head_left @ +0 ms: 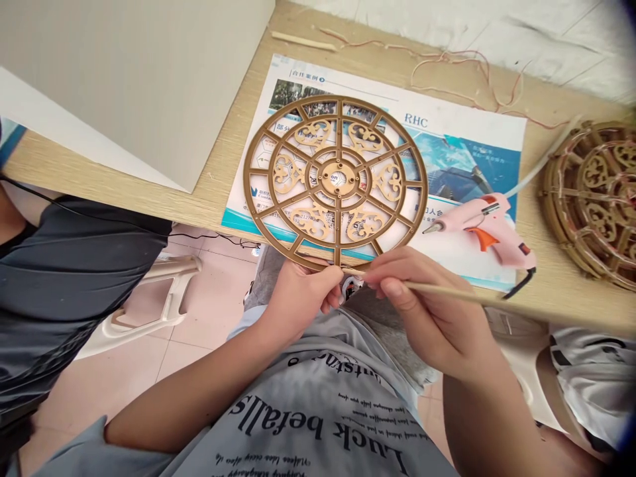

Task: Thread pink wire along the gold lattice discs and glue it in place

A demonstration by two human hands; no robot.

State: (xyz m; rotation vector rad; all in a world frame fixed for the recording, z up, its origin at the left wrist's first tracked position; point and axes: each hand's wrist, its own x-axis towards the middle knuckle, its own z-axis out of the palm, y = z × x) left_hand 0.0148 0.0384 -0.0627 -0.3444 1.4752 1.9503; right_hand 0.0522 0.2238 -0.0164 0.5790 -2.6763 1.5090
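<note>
Wheel (326,173): over the paper, near edge just past the bench; looks light and stiff, but its thin curls could snap, so hold the thick outer ring.
Floor (213,285): pinkish tiles under the bench.
Bench (213,192): pale wood, flat, by a white wall (527,40).
Paper (487,132): shiny, maybe slippery.
Wheel pile (596,205): on the right.
Left hand (303,295): pinching the near ring.
Right hand (437,318): closed round a stick.
Glue gun (507,238): right of the wheel.
Stick (462,293): thin, tip near the left thumb.
</note>
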